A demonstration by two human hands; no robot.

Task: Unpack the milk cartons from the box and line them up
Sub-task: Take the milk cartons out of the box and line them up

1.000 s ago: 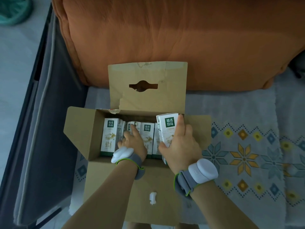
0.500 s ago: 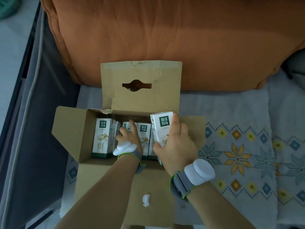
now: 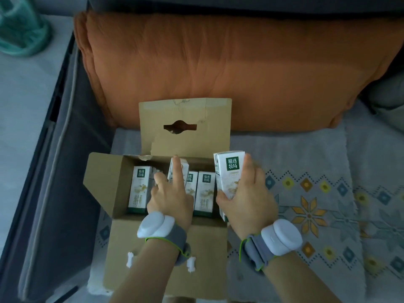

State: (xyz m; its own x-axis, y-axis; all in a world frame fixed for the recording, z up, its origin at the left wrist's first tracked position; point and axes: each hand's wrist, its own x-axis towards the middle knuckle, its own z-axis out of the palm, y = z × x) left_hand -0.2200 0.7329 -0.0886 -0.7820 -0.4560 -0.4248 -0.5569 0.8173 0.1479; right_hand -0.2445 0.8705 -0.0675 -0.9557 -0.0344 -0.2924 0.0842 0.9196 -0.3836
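An open cardboard box (image 3: pixel 105 182) lies on a patterned cloth, its flaps folded out. Several white milk cartons with green labels stand inside; one (image 3: pixel 140 189) is at the left end, another (image 3: pixel 204 193) right of centre. My left hand (image 3: pixel 170 195) is inside the box, its fingers closed around a carton (image 3: pixel 184 168) that sticks up above the row. My right hand (image 3: pixel 247 193) grips a second carton (image 3: pixel 229 173), raised above the box's right end. Both wrists wear white and grey bands.
A large orange cushion (image 3: pixel 218 66) lies just behind the box. The patterned cloth (image 3: pixel 317 204) spreads to the right of the box. A dark fabric edge (image 3: pixel 54 171) runs along the left, with a teal object (image 3: pixel 21 29) on the floor beyond it.
My right hand has raised its carton higher out of the box. My left hand has closed on a carton in the row and pulled it up above its neighbours.
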